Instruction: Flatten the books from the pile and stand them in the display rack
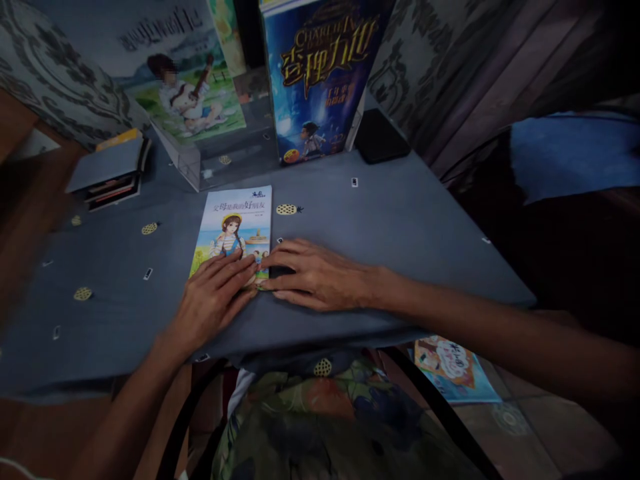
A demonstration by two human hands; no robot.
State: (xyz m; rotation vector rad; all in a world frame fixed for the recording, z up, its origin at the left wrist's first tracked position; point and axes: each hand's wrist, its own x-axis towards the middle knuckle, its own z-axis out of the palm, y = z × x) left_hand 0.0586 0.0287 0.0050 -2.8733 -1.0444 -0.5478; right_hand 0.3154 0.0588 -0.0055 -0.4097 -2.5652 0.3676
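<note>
Open left hand (217,290) seemingly steadies the paperback (235,223) near the table's (415,233) front edge, open right hand (320,275) at its corner; lifting calls for gripping.

A closed paperback book (232,228) is lying flat on the desk (400,233), front cover up, top edge pointing away from the viewer. Dark Chinese title characters are running across the pale upper cover; beneath, a braided figure in a yellow hat is appearing against blue. The lower cover is remaining partly hidden.
</note>
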